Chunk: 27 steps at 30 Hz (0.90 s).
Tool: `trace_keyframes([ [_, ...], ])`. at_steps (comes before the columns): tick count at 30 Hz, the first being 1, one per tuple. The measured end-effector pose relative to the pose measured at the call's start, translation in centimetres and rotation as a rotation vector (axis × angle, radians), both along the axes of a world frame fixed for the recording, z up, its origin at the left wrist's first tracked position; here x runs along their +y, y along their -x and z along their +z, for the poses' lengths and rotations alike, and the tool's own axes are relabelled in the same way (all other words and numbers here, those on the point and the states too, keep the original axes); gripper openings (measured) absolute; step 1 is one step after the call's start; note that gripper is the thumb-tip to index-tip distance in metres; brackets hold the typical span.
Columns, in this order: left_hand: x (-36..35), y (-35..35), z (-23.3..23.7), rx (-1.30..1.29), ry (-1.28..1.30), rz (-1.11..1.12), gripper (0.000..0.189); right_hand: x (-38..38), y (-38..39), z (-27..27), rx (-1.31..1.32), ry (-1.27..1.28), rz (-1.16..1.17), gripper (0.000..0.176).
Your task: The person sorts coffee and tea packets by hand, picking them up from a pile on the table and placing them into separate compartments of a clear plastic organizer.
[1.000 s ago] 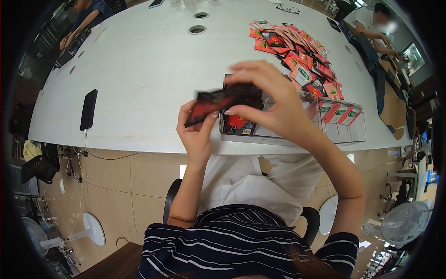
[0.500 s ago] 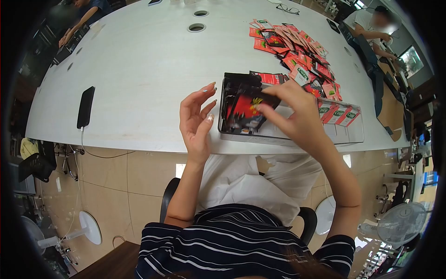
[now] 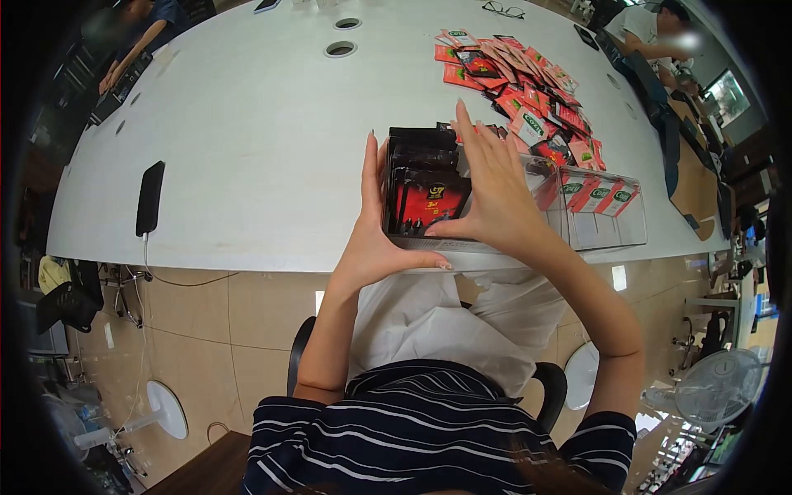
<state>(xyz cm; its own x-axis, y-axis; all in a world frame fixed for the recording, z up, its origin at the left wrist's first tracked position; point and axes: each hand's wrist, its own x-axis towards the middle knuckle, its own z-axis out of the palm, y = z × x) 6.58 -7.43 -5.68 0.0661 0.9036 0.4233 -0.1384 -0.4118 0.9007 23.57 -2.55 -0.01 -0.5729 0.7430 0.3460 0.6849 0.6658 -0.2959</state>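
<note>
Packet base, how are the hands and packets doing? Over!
Left grip open at left end of clear box; right grip open over it. Dark packets inside, between both. Loose pile beyond, apparently not blocking.

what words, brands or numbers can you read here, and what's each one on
"G7": front black-and-red sachet
"3in1": same sachet, below "G7"
"Cozy": red-and-white packets in the clear box, also packets in the loose pile
The remaining print on these is too small or blurred to read.
</note>
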Motion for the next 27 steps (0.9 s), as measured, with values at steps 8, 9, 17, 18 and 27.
trace_keyframes([
  [8, 0.0, 0.0, -0.1, 0.039, 0.042, 0.017, 0.142, 0.1, 0.8, -0.4, -0.057, -0.084, -0.005, 0.129],
  [9, 0.0, -0.1, 0.0, 0.034, 0.049, 0.023, 0.140, 0.1, 0.9, -0.3, -0.054, -0.104, 0.001, 0.127],
  [17, 0.0, -0.3, 0.1, 0.001, 0.053, 0.020, 0.132, -0.1, 1.3, 0.9, -0.067, -0.060, 0.084, 0.122],
  [18, -0.1, -0.3, 0.2, -0.020, 0.066, 0.011, 0.131, 0.2, 1.2, 0.5, -0.058, -0.070, 0.113, 0.122],
  [27, -0.2, -0.5, 0.4, -0.001, 0.079, 0.011, 0.132, 1.3, -0.4, 0.9, 0.029, 0.096, 0.192, 0.126],
])
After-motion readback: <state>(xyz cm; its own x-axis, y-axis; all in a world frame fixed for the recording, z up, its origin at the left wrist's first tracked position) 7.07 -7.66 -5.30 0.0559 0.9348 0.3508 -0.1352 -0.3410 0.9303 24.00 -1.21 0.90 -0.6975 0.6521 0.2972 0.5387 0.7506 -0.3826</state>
